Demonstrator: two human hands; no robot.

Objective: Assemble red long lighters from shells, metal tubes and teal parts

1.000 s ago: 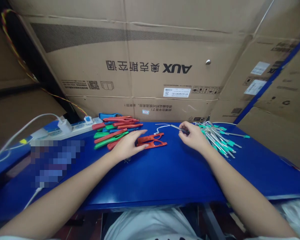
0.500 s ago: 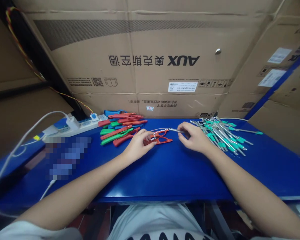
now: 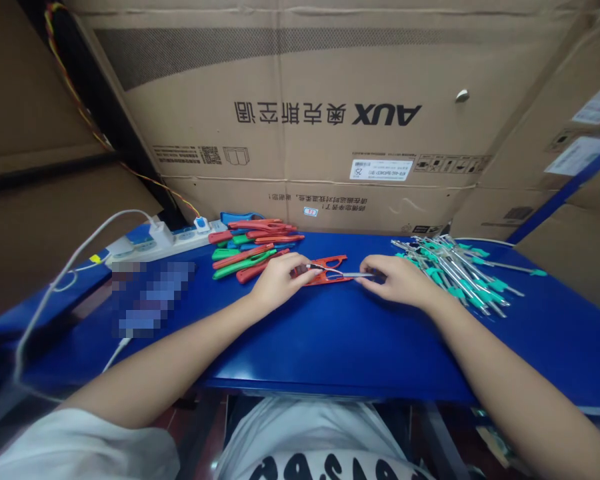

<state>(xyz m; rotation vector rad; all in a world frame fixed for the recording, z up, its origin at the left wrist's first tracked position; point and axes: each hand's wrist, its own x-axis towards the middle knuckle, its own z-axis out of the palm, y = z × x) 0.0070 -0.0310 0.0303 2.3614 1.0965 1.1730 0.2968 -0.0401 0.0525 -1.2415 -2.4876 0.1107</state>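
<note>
An orange-red plastic handle piece lies flat on the blue table. My left hand pinches its left end, fingers closed. My right hand pinches a thin metal blade by its right end and holds it lying across the handle piece. A pile of red, green and blue plastic handles sits just left of my left hand. A heap of metal blades with teal tips lies right of my right hand.
Large cardboard boxes wall off the table's back and right. A white power strip with a plugged-in charger and white cable lies at the back left, beside a blurred patch.
My left hand moved from lying flat beside the handle piece to pinching its end. My right hand brought the blade from behind the piece down onto it. The view shifted slightly.
</note>
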